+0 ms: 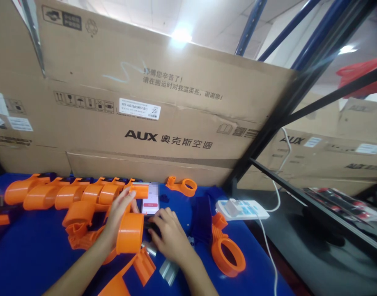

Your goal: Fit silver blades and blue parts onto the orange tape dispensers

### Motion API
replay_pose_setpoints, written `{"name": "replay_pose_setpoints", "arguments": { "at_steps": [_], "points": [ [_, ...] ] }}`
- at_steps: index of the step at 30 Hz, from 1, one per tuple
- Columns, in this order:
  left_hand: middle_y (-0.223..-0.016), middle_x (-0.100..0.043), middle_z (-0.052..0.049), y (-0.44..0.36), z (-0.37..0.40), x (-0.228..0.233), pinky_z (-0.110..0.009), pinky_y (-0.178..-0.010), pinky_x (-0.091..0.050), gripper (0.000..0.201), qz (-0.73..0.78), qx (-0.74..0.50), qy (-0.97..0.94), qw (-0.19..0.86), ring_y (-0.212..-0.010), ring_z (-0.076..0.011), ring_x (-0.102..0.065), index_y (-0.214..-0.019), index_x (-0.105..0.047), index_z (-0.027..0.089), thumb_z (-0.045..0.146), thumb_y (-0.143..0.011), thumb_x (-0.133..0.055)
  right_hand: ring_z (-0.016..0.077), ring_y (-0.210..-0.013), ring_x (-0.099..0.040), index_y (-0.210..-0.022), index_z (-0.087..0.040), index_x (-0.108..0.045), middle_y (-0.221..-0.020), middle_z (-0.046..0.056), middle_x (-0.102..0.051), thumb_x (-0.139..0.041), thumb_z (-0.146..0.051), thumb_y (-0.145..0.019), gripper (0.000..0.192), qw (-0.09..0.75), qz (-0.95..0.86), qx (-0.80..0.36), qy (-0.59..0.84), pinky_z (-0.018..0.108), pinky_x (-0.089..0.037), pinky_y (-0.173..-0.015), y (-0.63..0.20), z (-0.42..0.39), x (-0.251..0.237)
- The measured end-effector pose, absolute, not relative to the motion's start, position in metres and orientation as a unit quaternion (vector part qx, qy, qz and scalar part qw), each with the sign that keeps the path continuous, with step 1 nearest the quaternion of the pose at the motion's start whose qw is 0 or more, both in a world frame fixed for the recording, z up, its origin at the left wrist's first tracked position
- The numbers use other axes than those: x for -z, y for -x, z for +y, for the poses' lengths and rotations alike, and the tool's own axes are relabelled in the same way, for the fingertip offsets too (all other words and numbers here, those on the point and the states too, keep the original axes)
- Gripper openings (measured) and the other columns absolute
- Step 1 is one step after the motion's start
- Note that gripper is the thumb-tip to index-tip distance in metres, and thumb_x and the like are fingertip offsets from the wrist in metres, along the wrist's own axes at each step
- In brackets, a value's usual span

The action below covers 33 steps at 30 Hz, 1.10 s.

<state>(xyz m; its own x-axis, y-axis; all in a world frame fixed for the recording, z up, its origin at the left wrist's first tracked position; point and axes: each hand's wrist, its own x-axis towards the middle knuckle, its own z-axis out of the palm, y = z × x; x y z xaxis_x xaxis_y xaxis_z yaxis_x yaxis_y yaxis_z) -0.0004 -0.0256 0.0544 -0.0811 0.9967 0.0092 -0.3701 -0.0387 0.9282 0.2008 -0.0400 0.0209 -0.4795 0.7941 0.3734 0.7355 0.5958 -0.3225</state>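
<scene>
My left hand (120,209) is closed around an orange tape dispenser (129,233), its wide ring facing down and its narrow end up by the phone. My right hand (168,232) sits just right of it, fingers curled over a small dark piece (152,226) that they mostly hide. Beyond both hands lies a phone (150,197) with its screen lit, partly covered by the dispenser. Below my right hand is a clear or metallic strip (169,271). Another orange part (144,265) lies nearer me, below the held dispenser.
Several orange dispensers (68,195) with dark ends line the left of the blue table surface (19,263). Loose orange frames lie at the back (185,187) and right (228,257). A white power strip (242,209) with cables borders a black rack post. A large cardboard box (176,119) stands behind.
</scene>
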Motion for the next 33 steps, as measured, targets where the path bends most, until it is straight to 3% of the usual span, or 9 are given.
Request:
{"name": "replay_pose_setpoints", "arguments": {
  "at_steps": [3,6,8,11,15,24,33],
  "points": [
    [-0.059,-0.06,0.004,-0.005,-0.025,-0.051,-0.024,-0.059,-0.046,0.035,0.406,-0.592,-0.416,0.558,-0.054,-0.0132,-0.055,-0.075,-0.06,0.022,0.054,-0.086,-0.072,0.0257,-0.1,-0.057,-0.114,-0.026,-0.068,-0.107,0.007,-0.064,-0.063,-0.023,-0.097,0.018,0.37,-0.796,-0.069,0.474,0.039,-0.047,-0.087,-0.212,-0.038,-0.031],
    [-0.064,-0.065,0.003,-0.011,-0.027,-0.047,-0.027,-0.065,-0.048,0.036,0.401,-0.543,-0.455,0.581,-0.058,-0.016,-0.06,-0.109,-0.065,0.022,0.052,-0.089,-0.069,0.0261,-0.098,-0.058,-0.115,-0.024,-0.066,-0.103,0.007,-0.064,-0.06,-0.026,-0.099,0.017,0.485,-0.72,-0.06,0.492,0.04,-0.048,-0.085,-0.217,-0.038,-0.038],
    [-0.07,-0.071,0.0,-0.015,-0.028,-0.044,-0.03,-0.069,-0.049,0.05,0.399,-0.501,-0.487,0.594,-0.065,-0.0188,-0.065,-0.128,-0.059,0.021,0.05,-0.089,-0.07,0.0256,-0.094,-0.059,-0.117,-0.024,-0.065,-0.098,0.007,-0.064,-0.06,-0.027,-0.099,0.019,0.515,-0.706,-0.061,0.482,0.039,-0.049,-0.081,-0.217,-0.039,-0.039],
    [-0.076,-0.073,-0.002,-0.018,-0.028,-0.04,-0.031,-0.069,-0.05,0.057,0.385,-0.462,-0.529,0.599,-0.068,-0.0198,-0.066,-0.136,-0.056,0.02,0.047,-0.088,-0.072,0.0238,-0.084,-0.06,-0.121,-0.024,-0.067,-0.087,0.004,-0.062,-0.062,-0.027,-0.099,0.023,0.505,-0.728,-0.066,0.46,0.039,-0.049,-0.078,-0.214,-0.042,-0.037],
    [-0.084,-0.073,-0.002,-0.021,-0.029,-0.038,-0.029,-0.069,-0.051,0.056,0.354,-0.457,-0.557,0.596,-0.074,-0.0194,-0.067,-0.135,-0.057,0.022,0.043,-0.086,-0.076,0.0234,-0.081,-0.061,-0.124,-0.025,-0.069,-0.084,0.004,-0.064,-0.063,-0.024,-0.098,0.026,0.492,-0.749,-0.055,0.44,0.041,-0.05,-0.079,-0.21,-0.045,-0.035],
    [-0.082,-0.07,-0.001,-0.022,-0.032,-0.034,-0.029,-0.068,-0.053,0.053,0.357,-0.456,-0.533,0.616,-0.069,-0.0172,-0.066,-0.135,-0.054,0.02,0.044,-0.092,-0.071,0.025,-0.102,-0.065,-0.136,-0.027,-0.065,-0.11,0.01,-0.068,-0.057,-0.017,-0.1,0.038,0.525,-0.74,-0.108,0.407,0.042,-0.055,-0.088,-0.208,-0.045,-0.035],
    [-0.064,-0.064,0.003,-0.019,-0.026,-0.034,-0.023,-0.052,-0.048,0.025,0.376,-0.516,-0.398,0.659,-0.049,-0.0123,-0.059,-0.094,-0.064,0.021,0.045,-0.089,-0.07,0.023,-0.103,-0.069,-0.131,-0.029,-0.067,-0.117,0.007,-0.075,-0.053,-0.023,-0.104,0.03,0.493,-0.743,-0.221,0.394,0.039,-0.055,-0.09,-0.218,-0.04,-0.04]
  ]
}}
